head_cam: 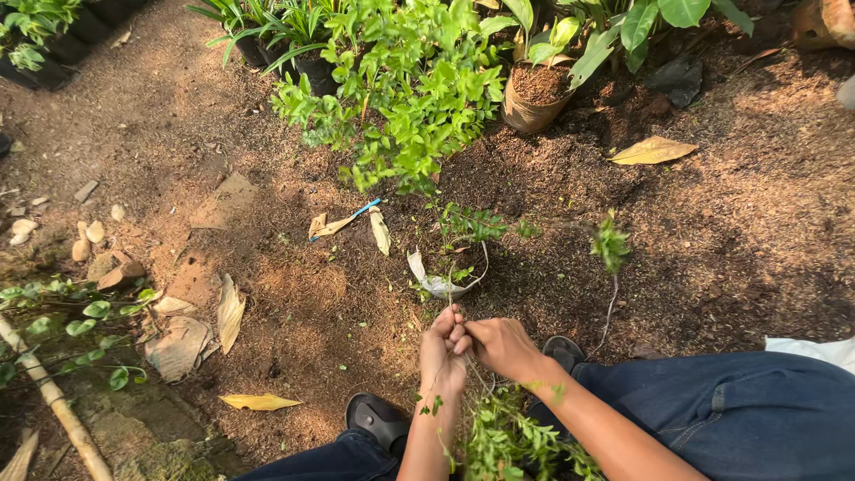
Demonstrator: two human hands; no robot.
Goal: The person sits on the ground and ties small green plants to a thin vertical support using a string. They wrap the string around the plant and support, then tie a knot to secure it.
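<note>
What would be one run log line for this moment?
left hand: pinches thin green leafy stems | right hand: grips same stems | hands touching | brown soil ground

- Thin stems (463, 294): lower ends hidden inside the closed left hand (443, 352) and right hand (500, 346); the exact grip cannot be told.
- Leafy cuttings (512, 441): cut off by the bottom edge.
- Sandals (378, 419): partly covered by the jeans (730, 410).
- White cloth (819, 349): cut by the right edge, kind unclear.
- Pots (533, 98): mostly hidden behind leaves.
</note>
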